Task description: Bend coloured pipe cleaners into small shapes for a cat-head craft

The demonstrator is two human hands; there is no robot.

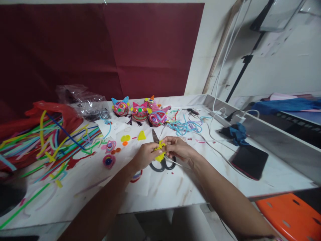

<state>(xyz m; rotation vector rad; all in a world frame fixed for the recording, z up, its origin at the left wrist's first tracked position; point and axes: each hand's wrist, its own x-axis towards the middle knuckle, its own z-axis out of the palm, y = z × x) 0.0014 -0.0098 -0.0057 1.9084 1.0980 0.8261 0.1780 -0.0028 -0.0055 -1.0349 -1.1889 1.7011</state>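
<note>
Seemingly you're shaping by fingertip: your left hand (148,155) and right hand (180,148), both pinched nearly closed, hold the yellow piece (160,157) over the scissors (164,164); next calls for steady left fingers.

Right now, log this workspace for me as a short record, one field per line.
Left hand: fingers on the yellow piece
Right hand: fingers on the same piece, opposite side
Scissors: on the table, partly hidden by the hands and yellow piece
Back of table: colourful figures in a cluster
Left: coloured strips, red bag
Right: black flat object, beside a white cable
</note>
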